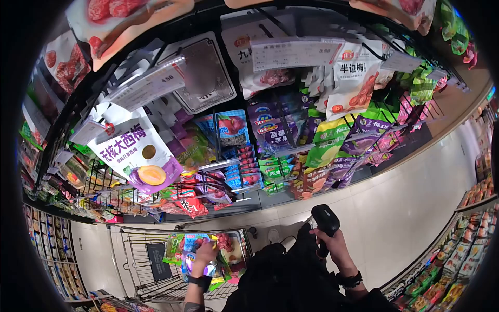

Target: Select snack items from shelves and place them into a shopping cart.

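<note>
Seven o'clock: our left grip at snack bags in the cart; closure we cannot tell. Five o'clock: our right grip clamped around a black handheld device.

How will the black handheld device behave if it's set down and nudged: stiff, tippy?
The black handheld device is probably stiff: its casing looks hard and keeps a smooth, rounded shape. Stood upright it would likely tip, since a broad head tops a slimmer grip. It seems light enough for one-handed use, as only the right hand holds it.
</note>
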`<state>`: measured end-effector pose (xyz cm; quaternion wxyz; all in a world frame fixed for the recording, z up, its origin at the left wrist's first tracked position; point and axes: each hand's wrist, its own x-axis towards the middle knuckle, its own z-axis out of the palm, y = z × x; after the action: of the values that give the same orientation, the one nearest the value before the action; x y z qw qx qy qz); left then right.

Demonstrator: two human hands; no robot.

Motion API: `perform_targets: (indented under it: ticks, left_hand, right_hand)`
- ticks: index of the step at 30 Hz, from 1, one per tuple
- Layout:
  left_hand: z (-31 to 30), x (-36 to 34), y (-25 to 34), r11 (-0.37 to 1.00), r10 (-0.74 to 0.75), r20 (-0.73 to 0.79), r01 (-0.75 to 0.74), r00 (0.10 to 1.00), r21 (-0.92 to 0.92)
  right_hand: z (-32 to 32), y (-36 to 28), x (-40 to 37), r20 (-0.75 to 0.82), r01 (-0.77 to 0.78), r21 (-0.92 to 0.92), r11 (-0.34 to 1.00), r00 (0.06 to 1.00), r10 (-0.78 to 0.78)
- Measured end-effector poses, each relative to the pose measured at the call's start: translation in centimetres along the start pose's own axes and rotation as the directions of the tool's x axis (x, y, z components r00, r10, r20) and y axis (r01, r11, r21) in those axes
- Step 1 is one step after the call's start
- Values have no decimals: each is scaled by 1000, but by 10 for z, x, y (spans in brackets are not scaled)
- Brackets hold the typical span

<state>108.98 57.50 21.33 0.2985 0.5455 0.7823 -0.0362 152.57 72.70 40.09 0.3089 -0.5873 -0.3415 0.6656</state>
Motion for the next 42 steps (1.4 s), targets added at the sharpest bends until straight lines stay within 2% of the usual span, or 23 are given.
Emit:
perform_targets:
  ticks: [1,2,3,5,7,9,11,12,15,16,19,20,22,23,24,28,31,35,39,40,42]
  left_hand:
    - [-39,5,65,978,107,-5,-106,994,-179]
    - [-41,26,100,934,156,-72,-171,985,-315]
    - [-49,43,134,875,242,-185,-296,953,-384]
    - [-64,82,194,680,310,-364,-473,878,-560]
    - [-85,120,244,537,317,-468,-563,825,-628]
    - [-114,149,280,604,246,-657,-643,713,-471]
    - [-126,180,300,490,80,-760,-690,645,-534]
    - [-125,197,304,559,38,-822,-694,568,-454]
    - [-127,227,312,478,10,-760,-671,650,-567]
    - [-130,222,317,522,-47,-752,-626,657,-579]
    - [-135,229,314,699,99,-644,-513,759,-498]
    - [-133,231,315,661,155,-726,-617,670,-428]
    - [-127,237,322,293,150,-679,-688,719,-664]
    - [-125,235,324,86,157,-651,-667,743,-740]
    - [-120,230,323,132,143,-661,-676,736,-725]
    - [-108,184,310,105,94,-668,-675,738,-731]
    - [-115,131,297,152,126,-550,-564,826,-812]
    - [-105,83,288,237,152,-452,-477,879,-847]
    - [-60,67,260,-149,220,-306,-278,926,-949]
    - [-32,77,235,-376,335,-274,-139,901,-916]
    - [-41,52,237,-448,327,-119,43,937,-893]
  right_hand:
    - [1,1,0,10,8,-10,1000,1000,-8]
    - [1,3,0,20,17,-21,1000,1000,-16]
    - [1,3,1,29,27,-31,999,999,-27]
    - [2,-2,-5,51,36,-61,998,998,-33]
    - [-3,-3,-7,65,32,-101,994,998,-26]
    - [-3,-12,-17,33,27,-81,996,999,-24]
    - [-6,-11,-23,-26,45,-13,999,999,-45]
    - [-11,-5,-23,-42,53,-15,998,998,-54]
    - [-26,4,-28,-97,25,-3,1000,995,-25]
    - [-32,10,-28,-119,37,7,999,992,-36]
    - [-45,19,-29,-152,21,-3,1000,988,-21]
    - [-47,22,-28,-148,32,25,999,989,-28]
    - [-49,25,-27,-151,21,33,999,988,-15]
    - [-47,21,-28,-151,11,35,999,989,-5]
    - [-43,14,-32,-148,30,37,999,989,-24]
    - [-42,9,-28,-177,35,14,999,984,-32]
    - [-49,21,-17,-169,47,83,995,985,-32]
    - [-48,20,-10,-157,29,42,999,987,-22]
    - [-38,3,-12,-158,34,-41,999,987,-40]
    - [-35,-1,-14,-155,18,-33,999,988,-23]
    - [-38,0,-15,-107,17,-91,996,994,-27]
